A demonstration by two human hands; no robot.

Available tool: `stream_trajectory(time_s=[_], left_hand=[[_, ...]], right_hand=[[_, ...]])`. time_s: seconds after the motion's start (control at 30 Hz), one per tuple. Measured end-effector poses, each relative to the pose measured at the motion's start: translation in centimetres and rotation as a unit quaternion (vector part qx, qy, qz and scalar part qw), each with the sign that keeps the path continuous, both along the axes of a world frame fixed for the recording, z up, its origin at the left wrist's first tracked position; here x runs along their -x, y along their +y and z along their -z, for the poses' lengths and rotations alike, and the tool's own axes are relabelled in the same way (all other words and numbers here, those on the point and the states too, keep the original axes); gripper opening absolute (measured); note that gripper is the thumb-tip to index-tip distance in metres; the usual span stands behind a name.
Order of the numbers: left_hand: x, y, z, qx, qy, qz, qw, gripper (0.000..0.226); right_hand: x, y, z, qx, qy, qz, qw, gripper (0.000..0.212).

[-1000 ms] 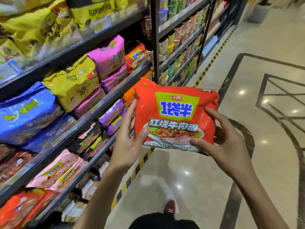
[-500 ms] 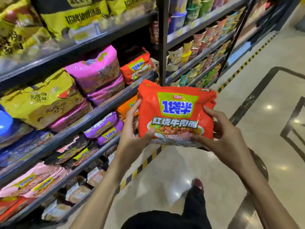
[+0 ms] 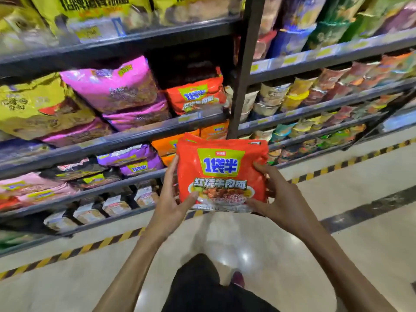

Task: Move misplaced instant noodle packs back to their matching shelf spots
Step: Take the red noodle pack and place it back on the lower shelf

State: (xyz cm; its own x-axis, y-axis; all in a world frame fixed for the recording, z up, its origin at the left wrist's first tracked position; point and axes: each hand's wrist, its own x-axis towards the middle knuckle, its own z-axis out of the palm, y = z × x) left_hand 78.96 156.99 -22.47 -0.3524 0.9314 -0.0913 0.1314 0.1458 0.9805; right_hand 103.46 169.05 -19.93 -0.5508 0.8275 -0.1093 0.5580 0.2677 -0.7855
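Holding the red noodle pack (image 3: 221, 172) upright between both hands: your left hand (image 3: 171, 206) grips its lower left edge, thumb on the front; your right hand (image 3: 276, 199) grips the lower right corner. Beyond it, matching red packs (image 3: 198, 95) sit on the shelf (image 3: 135, 135), beside pink packs (image 3: 112, 86).

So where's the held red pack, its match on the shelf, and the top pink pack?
held red pack (image 3: 221, 164): head view, label centre.
shelf red pack (image 3: 196, 99): head view, front face.
top pink pack (image 3: 110, 86): head view, front.
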Motion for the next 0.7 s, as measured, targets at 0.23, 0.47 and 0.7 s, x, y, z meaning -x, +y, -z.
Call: stream_trajectory(time_s=[0.23, 0.47, 0.7], left_hand=[[0.7, 3.3, 0.8, -0.008, 0.020, -0.031, 0.999, 0.092], [3.4, 7.6, 0.8, -0.063, 0.099, -0.056, 0.991, 0.099], [6.1, 11.3, 1.2, -0.142, 0.243, -0.098, 0.955, 0.098]], right_hand=[[2.2, 4.8, 1.3, -0.024, -0.007, -0.037, 0.999, 0.084], [6.3, 7.1, 1.2, -0.213, -0.023, -0.052, 0.975, 0.087], [10.6, 10.7, 2.1, -0.355, 0.010, -0.071, 0.932, 0.100]])
